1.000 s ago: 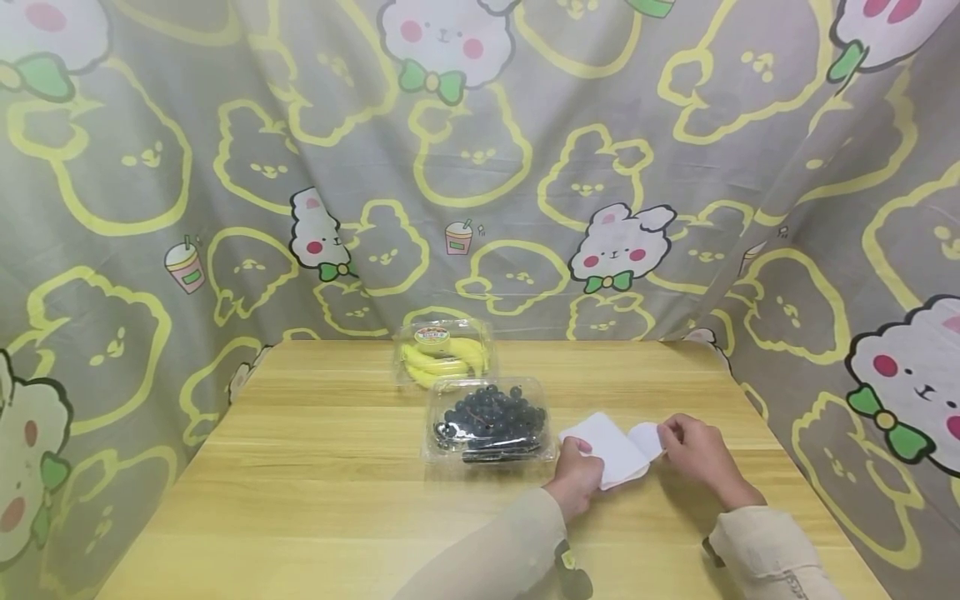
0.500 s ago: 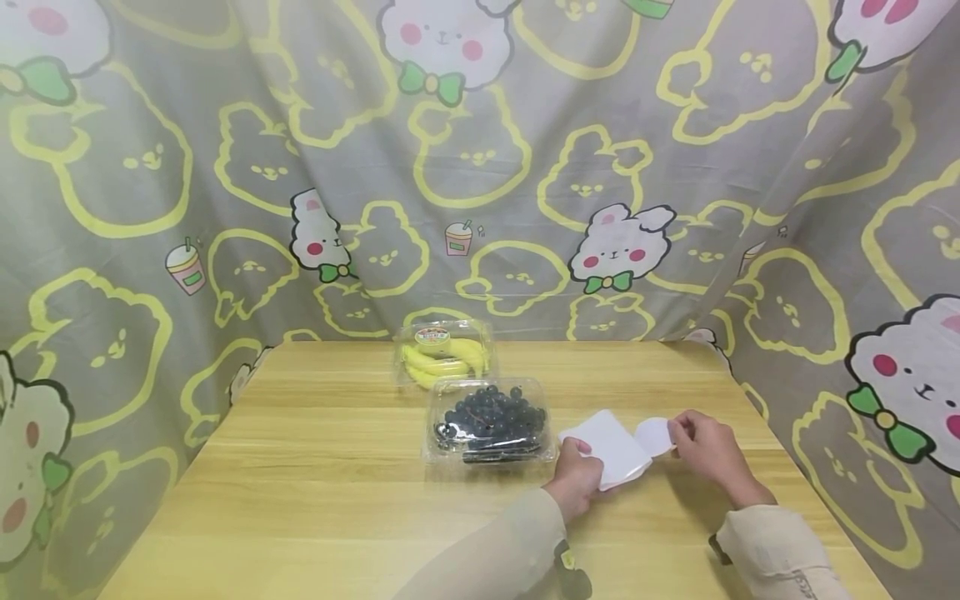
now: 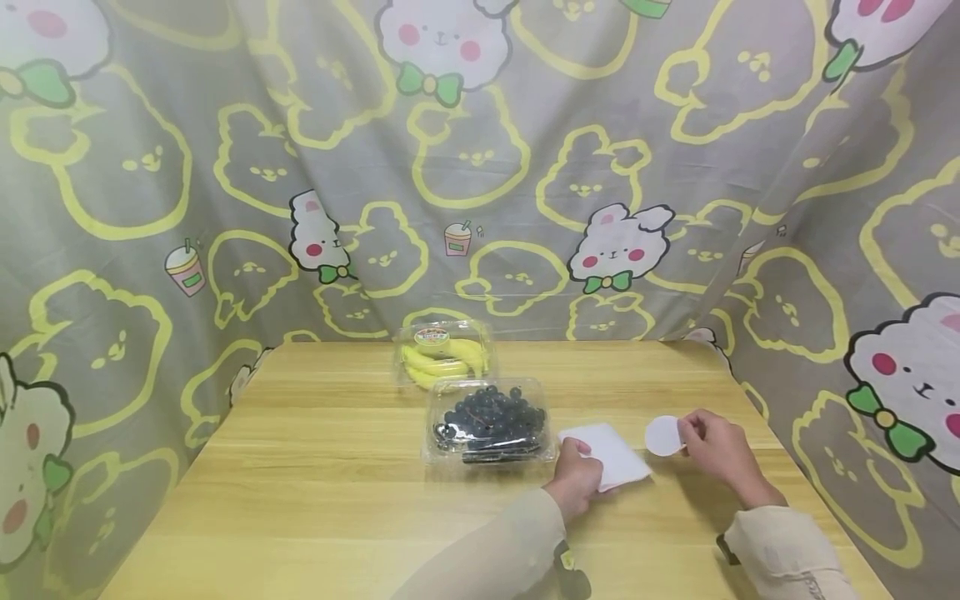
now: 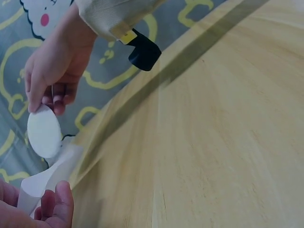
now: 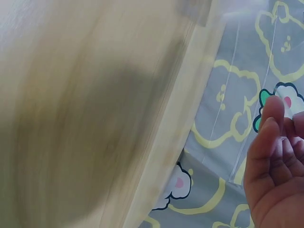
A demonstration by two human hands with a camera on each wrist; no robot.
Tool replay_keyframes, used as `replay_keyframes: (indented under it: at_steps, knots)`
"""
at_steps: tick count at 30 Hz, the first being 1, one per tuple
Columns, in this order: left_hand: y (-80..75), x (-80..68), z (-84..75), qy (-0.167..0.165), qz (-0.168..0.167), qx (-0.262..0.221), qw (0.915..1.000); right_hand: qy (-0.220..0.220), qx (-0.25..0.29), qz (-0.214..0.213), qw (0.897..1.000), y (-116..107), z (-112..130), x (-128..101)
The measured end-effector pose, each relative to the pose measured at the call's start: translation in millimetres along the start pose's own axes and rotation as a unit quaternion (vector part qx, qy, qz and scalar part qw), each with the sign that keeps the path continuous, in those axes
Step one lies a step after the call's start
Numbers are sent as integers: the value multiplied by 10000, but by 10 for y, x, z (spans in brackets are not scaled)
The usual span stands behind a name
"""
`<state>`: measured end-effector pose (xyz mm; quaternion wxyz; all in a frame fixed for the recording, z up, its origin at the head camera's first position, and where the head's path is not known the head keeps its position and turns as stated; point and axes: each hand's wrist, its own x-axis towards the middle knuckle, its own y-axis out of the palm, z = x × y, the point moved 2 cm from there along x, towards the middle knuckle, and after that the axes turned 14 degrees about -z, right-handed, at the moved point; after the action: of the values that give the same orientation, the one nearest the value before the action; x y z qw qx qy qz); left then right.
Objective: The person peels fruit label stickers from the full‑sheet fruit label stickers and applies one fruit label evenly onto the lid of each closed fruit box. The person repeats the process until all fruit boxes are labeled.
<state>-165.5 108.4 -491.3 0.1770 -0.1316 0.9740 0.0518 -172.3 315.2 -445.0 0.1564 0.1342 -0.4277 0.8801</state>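
A round white sticker (image 3: 663, 436) is pinched at its right edge between the thumb and fingers of my right hand (image 3: 716, 450), held apart from the paper. My left hand (image 3: 576, 479) grips a squarish white sticker sheet (image 3: 611, 458) by its near left corner, thumb on top. In the left wrist view the sticker (image 4: 43, 131) hangs flat from the right fingertips, just beyond the curling sheet (image 4: 35, 185). The right wrist view shows the right hand (image 5: 280, 175) with bent fingers; the sticker is hidden there.
A clear plastic box of dark grapes (image 3: 491, 417) stands just left of the sheet. Behind it is a clear box of bananas (image 3: 446, 362) bearing an oval label. Both are on the wooden table (image 3: 315, 492), with a patterned curtain (image 3: 495, 183) around the back and sides.
The sticker, earlier overlapping the sheet's right edge, has come away from it. My right hand has moved a little right with it, while the left has kept its grip on the sheet.
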Motion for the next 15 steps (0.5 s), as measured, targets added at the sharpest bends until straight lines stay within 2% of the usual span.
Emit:
replay_keyframes:
  at_steps: [9,15]
  knots:
    - [9,15,12,-35,4,12,10000,3,-3,-12,10000,2,-46,0]
    - [8,21,10,33,33,183,9998,55,61,42,10000,28,-41,-5]
